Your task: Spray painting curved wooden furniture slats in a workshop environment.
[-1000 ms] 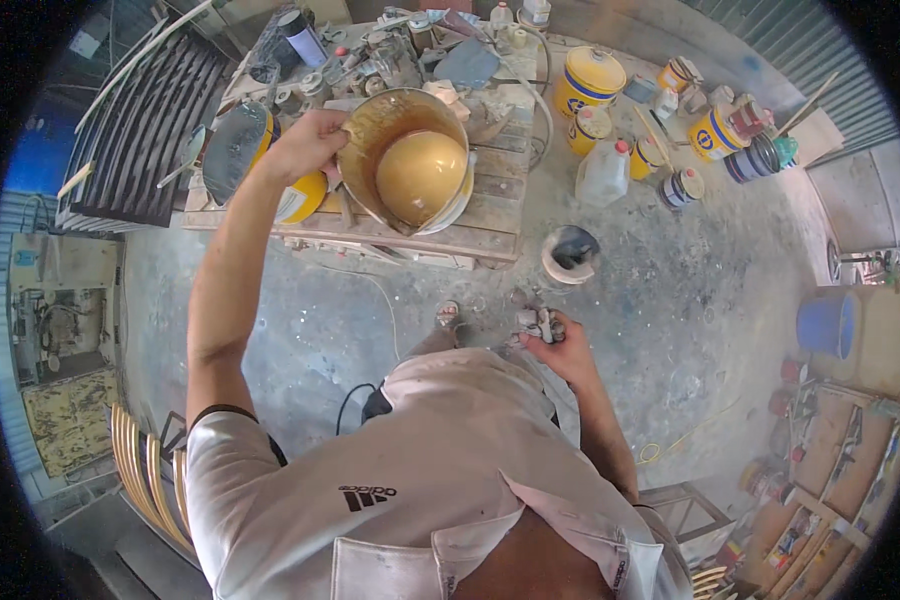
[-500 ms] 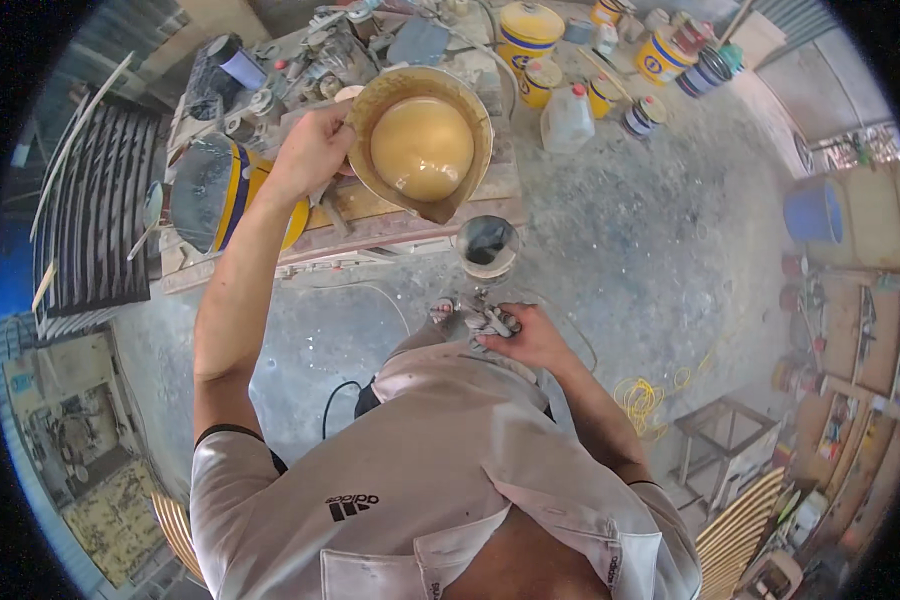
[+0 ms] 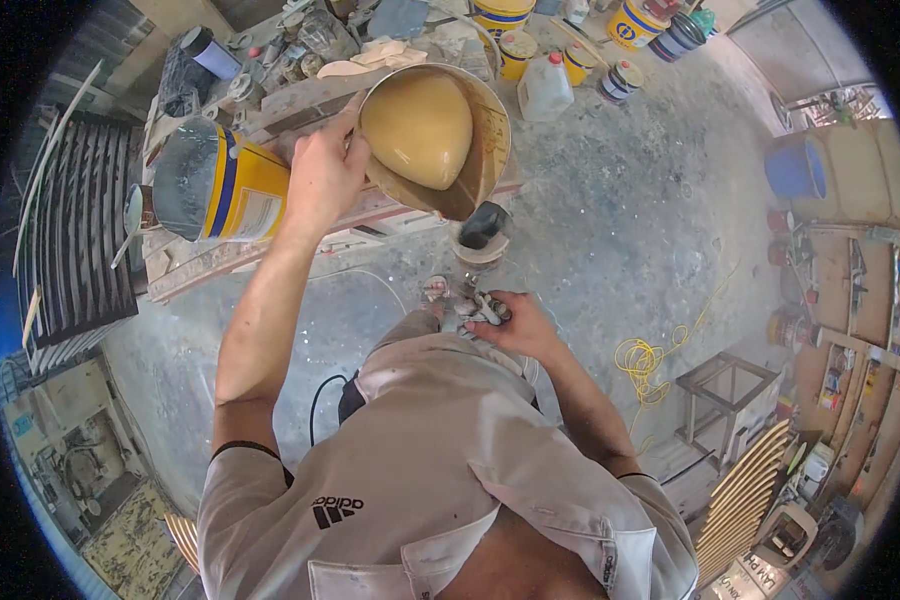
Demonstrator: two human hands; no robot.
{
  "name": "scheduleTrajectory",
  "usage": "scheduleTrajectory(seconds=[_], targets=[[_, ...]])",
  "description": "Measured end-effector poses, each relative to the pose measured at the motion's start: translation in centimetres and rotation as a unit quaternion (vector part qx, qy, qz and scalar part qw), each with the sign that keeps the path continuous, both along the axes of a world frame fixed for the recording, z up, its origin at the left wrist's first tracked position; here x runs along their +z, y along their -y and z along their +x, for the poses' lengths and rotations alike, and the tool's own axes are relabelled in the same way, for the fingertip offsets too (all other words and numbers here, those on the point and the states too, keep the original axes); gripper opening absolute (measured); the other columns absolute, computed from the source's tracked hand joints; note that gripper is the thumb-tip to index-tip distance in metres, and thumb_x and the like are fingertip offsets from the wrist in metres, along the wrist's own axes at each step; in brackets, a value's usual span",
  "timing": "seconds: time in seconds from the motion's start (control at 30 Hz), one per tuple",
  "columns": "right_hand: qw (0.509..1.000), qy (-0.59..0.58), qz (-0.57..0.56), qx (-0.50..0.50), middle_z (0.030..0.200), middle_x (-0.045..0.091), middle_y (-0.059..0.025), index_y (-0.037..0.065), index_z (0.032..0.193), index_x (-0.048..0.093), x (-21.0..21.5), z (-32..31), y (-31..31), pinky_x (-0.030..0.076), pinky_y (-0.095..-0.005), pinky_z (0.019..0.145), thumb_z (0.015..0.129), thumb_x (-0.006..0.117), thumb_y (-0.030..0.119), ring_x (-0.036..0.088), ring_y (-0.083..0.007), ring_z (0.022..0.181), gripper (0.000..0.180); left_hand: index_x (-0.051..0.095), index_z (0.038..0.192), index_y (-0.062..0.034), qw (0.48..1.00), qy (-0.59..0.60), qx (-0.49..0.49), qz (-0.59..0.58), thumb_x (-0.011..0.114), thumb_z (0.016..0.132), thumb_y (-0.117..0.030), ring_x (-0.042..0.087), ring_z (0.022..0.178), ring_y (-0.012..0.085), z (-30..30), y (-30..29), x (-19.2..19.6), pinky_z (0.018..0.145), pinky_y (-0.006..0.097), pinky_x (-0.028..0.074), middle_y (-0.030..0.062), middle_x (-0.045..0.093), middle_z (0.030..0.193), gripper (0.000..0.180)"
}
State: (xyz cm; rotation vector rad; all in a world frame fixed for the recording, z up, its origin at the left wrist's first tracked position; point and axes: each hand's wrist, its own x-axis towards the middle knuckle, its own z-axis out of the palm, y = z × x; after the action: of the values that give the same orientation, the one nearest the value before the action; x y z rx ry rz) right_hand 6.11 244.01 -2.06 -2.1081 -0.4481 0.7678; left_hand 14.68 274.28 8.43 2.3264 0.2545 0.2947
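Observation:
My left hand (image 3: 330, 170) grips the side of a wide jug (image 3: 490, 125) with a pouring lip. Inside lies a tan, glossy liquid (image 3: 417, 130) like paint. The jug is tilted, its lip right above an open cup (image 3: 478, 255) with a dark inside. No stream between lip and cup can be made out. Below the cup, my right hand (image 3: 520, 325) is closed around a grey metal spray gun (image 3: 485, 308); the cup appears to sit on top of it. Part of the gun is hidden by my fingers.
A cluttered workbench (image 3: 220, 255) at the left bears a yellow-and-blue bucket (image 3: 250, 190). Behind are a white plastic jug (image 3: 545, 88) and several paint pails. A yellow cable (image 3: 640, 370) lies on the floor near a wooden stool frame (image 3: 728, 385). Dark slats (image 3: 75, 220) stand far left.
My left hand has brought the jug nearer the cup and tipped it further to the right, so the liquid has run toward the lip. My right hand keeps hold of the spray gun.

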Motion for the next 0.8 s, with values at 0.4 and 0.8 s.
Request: scheduleTrajectory(seconds=[0.4,0.8], targets=[[0.998,0.014,0.051,-0.019,0.070,0.065,-0.0208,0.001,0.097,0.069,-4.3,-2.2,2.5,0.051,-0.0428,0.063,0.072,0.078,0.039,0.064,-0.0368,0.065,0.046,0.056,0.131,-0.0067,0.996,0.021,0.022,0.082,0.056,0.086,-0.011,0.063,0.058,0.0350,-3.5,4.4,-0.6,0.061,0.044,0.050,0.0228,0.060,0.064,0.045],[1.000,0.019,-0.007,-0.024,0.072,0.066,-0.0194,0.004,0.096,0.069,-4.8,-2.8,3.4,0.052,-0.0435,0.065,0.071,0.077,0.043,0.065,-0.0362,0.067,0.047,0.055,0.132,-0.0050,0.995,0.056,0.058,0.055,0.057,0.088,-0.009,0.063,0.058,0.0287,-6.3,7.3,-2.6,0.058,0.038,0.049,0.0201,0.061,0.067,0.044]])
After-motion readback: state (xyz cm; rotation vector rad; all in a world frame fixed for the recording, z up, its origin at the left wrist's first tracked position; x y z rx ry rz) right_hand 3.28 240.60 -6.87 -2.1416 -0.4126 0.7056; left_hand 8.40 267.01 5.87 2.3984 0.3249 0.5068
